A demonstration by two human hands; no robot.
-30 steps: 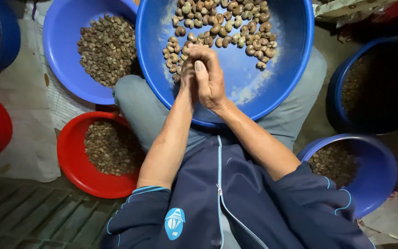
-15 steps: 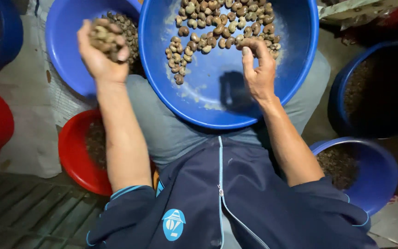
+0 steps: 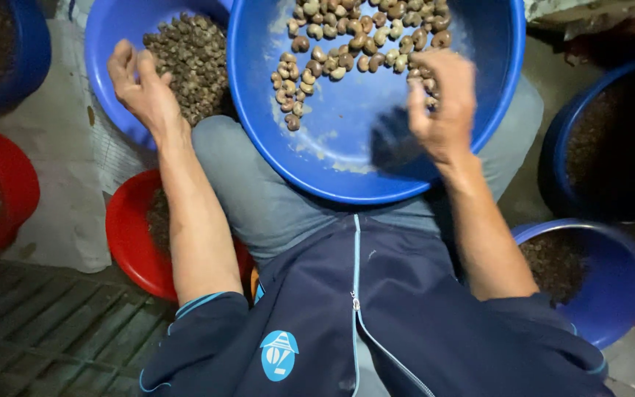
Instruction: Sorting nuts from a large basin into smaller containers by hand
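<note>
A large blue basin (image 3: 347, 140) rests on my lap with pale shelled cashew nuts (image 3: 354, 37) gathered at its far side. My right hand (image 3: 442, 99) hovers over the basin's right part, fingers curled beside a few nuts; whether it grips any is unclear. My left hand (image 3: 137, 84) is stretched out to the left over a smaller blue basin (image 3: 108, 37), fingers spread, palm down, just beside its pile of darker nuts (image 3: 192, 55). Nothing shows in that hand.
A red basin (image 3: 130, 242) of brownish nuts sits under my left forearm, and another red basin (image 3: 16, 184) lies at the far left. Blue basins stand at right (image 3: 615, 287), upper right (image 3: 564, 140) and upper left (image 3: 27, 73). Pale sacking (image 3: 60, 184) covers the floor.
My hands were pressed together over the big basin, then parted. The left hand carried a handful of nuts to the left basin and has now opened over it. The right hand rose slightly.
</note>
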